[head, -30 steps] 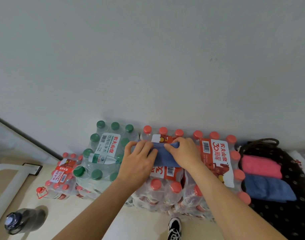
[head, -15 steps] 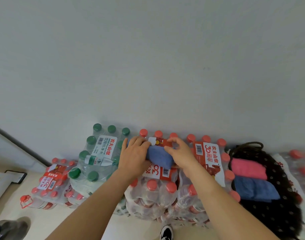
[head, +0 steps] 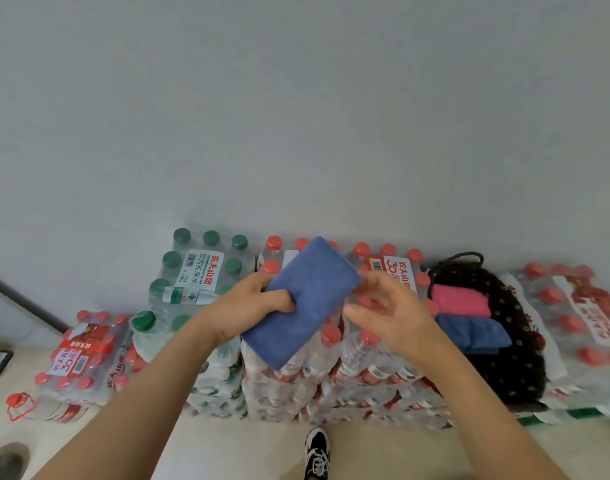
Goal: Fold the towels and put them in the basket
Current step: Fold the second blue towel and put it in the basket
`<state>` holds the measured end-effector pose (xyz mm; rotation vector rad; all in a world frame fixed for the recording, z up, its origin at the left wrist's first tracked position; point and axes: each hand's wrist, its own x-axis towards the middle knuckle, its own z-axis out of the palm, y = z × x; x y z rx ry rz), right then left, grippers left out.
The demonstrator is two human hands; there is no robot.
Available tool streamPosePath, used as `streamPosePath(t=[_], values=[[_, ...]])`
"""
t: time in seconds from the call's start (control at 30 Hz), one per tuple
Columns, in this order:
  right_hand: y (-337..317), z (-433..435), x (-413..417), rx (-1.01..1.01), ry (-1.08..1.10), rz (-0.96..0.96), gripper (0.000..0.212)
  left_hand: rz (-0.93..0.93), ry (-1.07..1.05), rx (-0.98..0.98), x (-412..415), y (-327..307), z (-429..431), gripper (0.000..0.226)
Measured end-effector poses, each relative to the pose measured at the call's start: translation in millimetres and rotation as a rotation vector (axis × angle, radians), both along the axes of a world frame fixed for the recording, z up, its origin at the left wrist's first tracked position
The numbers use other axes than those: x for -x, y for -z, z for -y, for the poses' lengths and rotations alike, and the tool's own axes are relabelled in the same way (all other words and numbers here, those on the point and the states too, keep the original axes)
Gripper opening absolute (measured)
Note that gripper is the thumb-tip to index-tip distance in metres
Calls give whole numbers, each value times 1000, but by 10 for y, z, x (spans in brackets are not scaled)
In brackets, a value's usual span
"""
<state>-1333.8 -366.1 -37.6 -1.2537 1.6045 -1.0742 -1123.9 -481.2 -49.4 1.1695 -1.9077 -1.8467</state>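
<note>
Two bare hands hover over shrink-wrapped packs of red-capped water bottles (head: 331,362) stacked against a grey wall. The left hand (head: 255,306) grasps a folded blue terry towel (head: 307,299) by its left edge and holds it tilted above the packs. The right hand (head: 390,317) is released, with its fingers loosely spread just beside the towel's right edge. To the right, a dark knitted basket (head: 511,375) holds a folded pink towel (head: 459,299) and a folded navy towel (head: 473,334).

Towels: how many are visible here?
3. One blue towel is gripped by the left hand; a pink towel and a dark blue towel lie in the black basket. Others may hide beneath.
</note>
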Motion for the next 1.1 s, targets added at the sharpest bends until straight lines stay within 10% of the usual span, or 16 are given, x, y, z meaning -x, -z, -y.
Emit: streamPosePath(t=[0.17, 0.43, 0.67, 0.9, 1.1], values=[[-13, -301, 79, -95, 77, 252, 116, 19, 203, -38, 291, -39, -280, 28], [48, -758, 658, -228, 117, 198, 45, -45, 383, -368, 969, 107, -572, 44], [429, -1248, 1659, -304, 619, 337, 26, -165, -107, -587, 2041, 378, -1111, 42], [785, -1463, 2482, -471, 670, 106, 28, 207, 111, 185, 3082, 710, -1588, 47], [1038, -1419, 2602, -550, 507, -336, 21, 516, 196, 217, 3424, 1069, -1669, 46]])
